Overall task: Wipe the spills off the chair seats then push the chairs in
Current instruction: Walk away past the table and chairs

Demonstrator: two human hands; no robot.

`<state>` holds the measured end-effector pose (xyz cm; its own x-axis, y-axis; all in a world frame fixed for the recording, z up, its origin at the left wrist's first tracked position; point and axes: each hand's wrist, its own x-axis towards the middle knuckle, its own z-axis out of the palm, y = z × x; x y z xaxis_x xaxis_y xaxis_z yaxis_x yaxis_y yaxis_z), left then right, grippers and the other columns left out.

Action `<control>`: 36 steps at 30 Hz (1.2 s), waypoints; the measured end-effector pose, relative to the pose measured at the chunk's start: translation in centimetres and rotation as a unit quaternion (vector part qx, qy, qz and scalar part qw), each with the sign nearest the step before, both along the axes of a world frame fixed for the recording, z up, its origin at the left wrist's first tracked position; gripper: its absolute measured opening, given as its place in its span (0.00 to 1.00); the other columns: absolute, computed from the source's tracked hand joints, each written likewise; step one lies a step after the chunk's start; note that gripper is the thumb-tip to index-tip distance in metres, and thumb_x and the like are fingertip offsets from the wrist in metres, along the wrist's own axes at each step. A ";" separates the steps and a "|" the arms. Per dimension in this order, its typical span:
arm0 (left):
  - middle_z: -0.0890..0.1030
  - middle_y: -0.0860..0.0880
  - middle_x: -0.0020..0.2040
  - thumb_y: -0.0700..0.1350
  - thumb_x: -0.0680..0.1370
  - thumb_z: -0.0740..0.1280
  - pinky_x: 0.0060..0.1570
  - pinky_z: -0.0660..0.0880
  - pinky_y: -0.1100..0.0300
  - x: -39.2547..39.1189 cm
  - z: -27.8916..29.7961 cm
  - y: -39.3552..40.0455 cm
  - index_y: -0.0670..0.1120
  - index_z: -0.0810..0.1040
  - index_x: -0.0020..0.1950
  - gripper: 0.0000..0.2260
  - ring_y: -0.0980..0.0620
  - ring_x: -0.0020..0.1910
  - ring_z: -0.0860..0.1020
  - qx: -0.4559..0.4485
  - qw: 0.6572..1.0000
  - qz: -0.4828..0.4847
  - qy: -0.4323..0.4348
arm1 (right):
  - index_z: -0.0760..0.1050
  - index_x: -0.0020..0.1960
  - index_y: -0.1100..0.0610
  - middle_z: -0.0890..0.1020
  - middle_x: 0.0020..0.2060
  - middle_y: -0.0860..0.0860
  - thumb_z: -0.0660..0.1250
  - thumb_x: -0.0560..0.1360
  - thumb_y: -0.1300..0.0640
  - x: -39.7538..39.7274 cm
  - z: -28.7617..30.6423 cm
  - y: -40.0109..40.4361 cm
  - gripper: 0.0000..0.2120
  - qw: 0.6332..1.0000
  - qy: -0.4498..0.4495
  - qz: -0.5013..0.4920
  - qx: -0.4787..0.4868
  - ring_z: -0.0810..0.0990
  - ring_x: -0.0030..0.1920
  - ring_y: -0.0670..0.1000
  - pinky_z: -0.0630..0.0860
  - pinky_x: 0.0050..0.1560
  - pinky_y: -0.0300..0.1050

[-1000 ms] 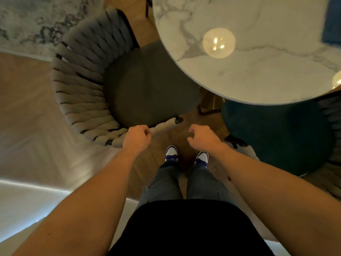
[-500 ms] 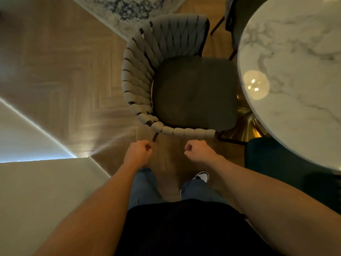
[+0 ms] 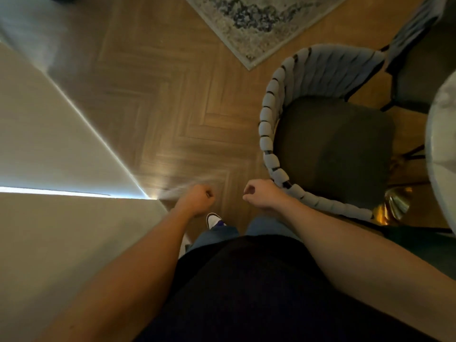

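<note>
A grey chair with a woven back (image 3: 269, 124) and a dark seat cushion (image 3: 333, 149) stands at the right, its seat facing the round marble table (image 3: 441, 134). My left hand (image 3: 198, 199) is curled into a fist over the wooden floor and holds nothing. My right hand (image 3: 260, 196) is also curled, empty, just left of the chair's woven rim, close to it but apart. No cloth is in view. I cannot make out any spill on the dark seat.
A second dark chair (image 3: 419, 70) stands at the top right. A dark green seat (image 3: 419, 245) shows at the lower right under the table. A patterned rug (image 3: 249, 23) lies ahead. A pale wall (image 3: 49, 218) fills the left, and a gold table base (image 3: 394, 206) is beneath the table.
The view has swung left: the chair and table slid to the right of the frame and the wall came in. My left hand left the chair's woven rim; both fists are empty.
</note>
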<state>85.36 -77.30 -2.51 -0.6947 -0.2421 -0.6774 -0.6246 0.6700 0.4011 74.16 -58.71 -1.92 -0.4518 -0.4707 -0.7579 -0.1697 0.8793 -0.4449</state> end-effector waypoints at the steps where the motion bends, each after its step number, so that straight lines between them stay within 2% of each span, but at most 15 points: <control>1: 0.79 0.48 0.41 0.43 0.77 0.64 0.39 0.69 0.60 -0.2 0.2 -1.2 0.44 0.80 0.47 0.06 0.51 0.40 0.75 0.001 1.000 0.011 -0.001 | 0.79 0.59 0.52 0.80 0.57 0.50 0.67 0.79 0.51 -0.2 0.2 -1.2 0.11 1.000 0.002 0.010 0.000 0.78 0.56 0.51 0.75 0.54 0.46; 4: 0.81 0.47 0.44 0.44 0.77 0.64 0.41 0.73 0.58 -0.6 0.7 -4.5 0.46 0.80 0.47 0.06 0.50 0.43 0.77 0.004 0.999 0.034 -0.016 | 0.80 0.56 0.52 0.81 0.55 0.50 0.67 0.78 0.52 -1.5 0.5 -4.4 0.08 1.000 -0.001 0.031 0.006 0.78 0.55 0.51 0.76 0.55 0.46; 6: 0.82 0.47 0.45 0.45 0.77 0.64 0.48 0.76 0.56 -1.4 1.1 -6.7 0.47 0.81 0.48 0.06 0.48 0.46 0.78 0.000 0.999 0.038 -0.026 | 0.80 0.53 0.51 0.82 0.53 0.49 0.68 0.77 0.51 -2.9 0.3 -6.3 0.07 1.000 -0.001 0.028 0.002 0.79 0.50 0.49 0.77 0.49 0.43; 8: 0.82 0.47 0.45 0.45 0.77 0.65 0.50 0.77 0.55 -2.6 1.2 -9.0 0.47 0.82 0.49 0.07 0.48 0.47 0.79 0.004 0.998 0.041 -0.040 | 0.80 0.54 0.51 0.81 0.52 0.49 0.68 0.77 0.51 -4.7 0.2 -8.3 0.07 1.000 -0.001 0.028 0.003 0.79 0.48 0.48 0.77 0.45 0.41; 11: 0.82 0.48 0.43 0.44 0.76 0.67 0.45 0.76 0.58 -5.0 0.4 -13.1 0.48 0.82 0.47 0.04 0.50 0.44 0.80 0.013 0.997 0.056 -0.057 | 0.81 0.52 0.48 0.81 0.53 0.48 0.68 0.76 0.50 -8.2 -0.1 -11.2 0.07 0.999 0.000 0.032 0.003 0.79 0.52 0.50 0.78 0.55 0.47; 15: 0.82 0.49 0.45 0.45 0.76 0.67 0.46 0.75 0.58 -10.7 -0.6 -18.2 0.50 0.80 0.46 0.03 0.51 0.45 0.79 -0.006 0.997 0.049 -0.065 | 0.80 0.51 0.49 0.80 0.51 0.46 0.67 0.77 0.51 -14.5 -1.2 -14.9 0.05 1.000 -0.013 0.027 0.002 0.79 0.52 0.49 0.76 0.53 0.45; 18: 0.82 0.47 0.45 0.46 0.76 0.67 0.46 0.76 0.56 -16.9 -0.5 -21.4 0.49 0.80 0.46 0.03 0.50 0.44 0.79 -0.005 0.997 0.041 -0.066 | 0.78 0.44 0.46 0.82 0.48 0.46 0.69 0.76 0.51 -20.3 -2.0 -17.2 0.02 1.000 -0.006 0.000 -0.014 0.80 0.51 0.49 0.77 0.51 0.45; 20: 0.82 0.44 0.42 0.46 0.76 0.66 0.45 0.78 0.53 -21.0 -0.3 -23.0 0.47 0.80 0.44 0.05 0.49 0.40 0.79 -0.006 0.998 0.033 -0.056 | 0.80 0.47 0.48 0.82 0.50 0.48 0.69 0.76 0.51 -24.2 -1.8 -18.2 0.02 1.000 -0.009 0.011 -0.015 0.80 0.53 0.50 0.77 0.54 0.45; 22: 0.82 0.41 0.40 0.45 0.76 0.65 0.42 0.77 0.53 -25.4 0.1 -24.3 0.42 0.81 0.45 0.08 0.49 0.36 0.78 -0.010 0.998 0.037 -0.046 | 0.80 0.54 0.52 0.82 0.53 0.50 0.68 0.77 0.52 -28.1 -1.3 -18.9 0.08 1.000 -0.013 0.016 -0.011 0.79 0.56 0.51 0.74 0.54 0.44; 25: 0.82 0.40 0.42 0.46 0.76 0.62 0.43 0.78 0.55 -32.1 0.7 -25.6 0.38 0.80 0.48 0.13 0.47 0.37 0.79 -0.019 0.999 0.014 -0.044 | 0.80 0.56 0.53 0.81 0.55 0.51 0.68 0.79 0.52 -33.6 -0.8 -18.9 0.09 0.999 -0.026 -0.034 -0.015 0.79 0.56 0.52 0.76 0.53 0.45; 29: 0.80 0.46 0.43 0.45 0.79 0.64 0.44 0.74 0.58 -41.7 1.2 -26.5 0.44 0.79 0.50 0.07 0.50 0.44 0.78 0.008 0.997 -0.049 -0.063 | 0.79 0.58 0.53 0.79 0.56 0.51 0.67 0.80 0.51 -39.8 -1.3 -18.6 0.09 0.992 -0.054 -0.112 -0.024 0.78 0.53 0.52 0.75 0.50 0.46; 31: 0.80 0.45 0.46 0.45 0.79 0.64 0.47 0.74 0.58 -46.9 0.9 -26.8 0.45 0.79 0.52 0.06 0.49 0.46 0.78 0.008 0.994 -0.091 -0.057 | 0.78 0.58 0.53 0.78 0.57 0.51 0.67 0.80 0.51 -42.5 -1.7 -18.7 0.09 0.987 -0.056 -0.147 -0.029 0.76 0.53 0.52 0.72 0.49 0.45; 34: 0.81 0.45 0.48 0.44 0.79 0.64 0.39 0.71 0.62 -54.7 0.4 -27.1 0.44 0.80 0.54 0.07 0.53 0.42 0.76 -0.011 0.983 -0.172 -0.055 | 0.79 0.57 0.52 0.79 0.56 0.50 0.67 0.80 0.51 -46.5 -2.4 -18.9 0.08 0.978 -0.041 -0.203 -0.030 0.76 0.53 0.51 0.72 0.49 0.44; 36: 0.82 0.44 0.49 0.44 0.78 0.64 0.40 0.71 0.60 -60.2 0.2 -27.1 0.44 0.80 0.53 0.08 0.50 0.44 0.78 -0.022 0.975 -0.213 -0.051 | 0.79 0.55 0.51 0.79 0.53 0.49 0.67 0.80 0.51 -49.3 -2.7 -19.1 0.06 0.968 -0.032 -0.247 -0.030 0.76 0.52 0.49 0.72 0.47 0.42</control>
<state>25.19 -104.37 -2.30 -0.6678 0.0232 -0.7440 -0.3212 0.8927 0.3162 24.87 -77.81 -4.63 -0.5859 -0.2533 -0.7698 0.2944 0.8185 -0.4934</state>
